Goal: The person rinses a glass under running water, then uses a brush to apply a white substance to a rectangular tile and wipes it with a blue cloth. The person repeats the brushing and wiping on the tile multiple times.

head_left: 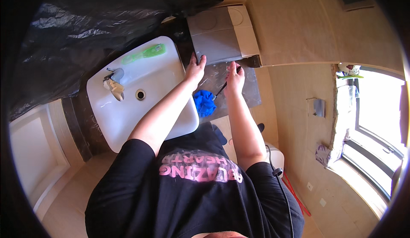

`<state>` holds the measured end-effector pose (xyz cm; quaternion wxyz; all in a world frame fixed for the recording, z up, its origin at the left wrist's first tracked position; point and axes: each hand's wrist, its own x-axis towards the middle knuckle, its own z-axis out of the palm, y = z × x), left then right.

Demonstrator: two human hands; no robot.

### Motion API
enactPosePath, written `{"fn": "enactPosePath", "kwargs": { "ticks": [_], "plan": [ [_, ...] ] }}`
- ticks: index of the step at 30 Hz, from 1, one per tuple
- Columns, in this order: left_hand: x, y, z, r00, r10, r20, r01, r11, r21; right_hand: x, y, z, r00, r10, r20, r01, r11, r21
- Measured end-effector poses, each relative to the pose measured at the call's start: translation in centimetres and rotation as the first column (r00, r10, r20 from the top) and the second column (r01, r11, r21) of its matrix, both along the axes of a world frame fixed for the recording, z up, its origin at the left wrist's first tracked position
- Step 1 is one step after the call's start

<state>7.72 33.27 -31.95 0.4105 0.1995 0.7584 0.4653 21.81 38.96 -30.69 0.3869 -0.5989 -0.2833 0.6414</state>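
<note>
My left hand (196, 70) reaches to the near left corner of a grey and beige box-shaped unit (215, 37). Its thumb and fingers close around a small dark grey piece at that corner, too small to name. To its right, my right hand (235, 80) grips a thin dark stick (223, 87) in a pinch. The stick slants down to the left, its lower end by a crumpled blue bundle (205, 103). That bundle rests on the dark stone counter (247, 88), beside the sink's right edge; whether the stick is joined to it I cannot tell.
A white sink (158, 80) with a chrome tap (114, 86) lies on the left, a green brush-like thing (145, 54) on its far rim. Black plastic sheeting (85, 33) hangs behind. At right are a wooden wall (294, 28) and a bright window (380, 110).
</note>
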Motion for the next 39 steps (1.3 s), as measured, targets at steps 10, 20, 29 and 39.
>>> {"fn": "enactPosePath", "kwargs": {
  "ticks": [10, 20, 29, 39],
  "plan": [
    [0.2, 0.4, -0.8, 0.997, 0.027, 0.073, -0.021, 0.997, -0.081, -1.2, 3.8, -0.6, 0.998, -0.036, -0.057, 0.031, 0.995, -0.096],
    [0.7, 0.2, 0.4, 0.996, 0.038, 0.075, -0.029, 0.993, -0.113, -1.1, 4.3, 0.1, 0.998, -0.032, -0.063, 0.028, 0.997, -0.069],
    [3.1, -2.3, 0.9, 0.992, -0.049, -0.114, 0.029, 0.985, -0.169, 1.4, 2.6, -0.8, 0.997, -0.021, -0.075, 0.019, 0.999, -0.036],
    [6.6, -8.6, 0.7, 0.997, -0.055, 0.053, 0.067, 0.966, -0.251, 6.4, -5.6, 0.3, 0.999, -0.02, -0.027, 0.017, 0.994, -0.104]
  ]
}}
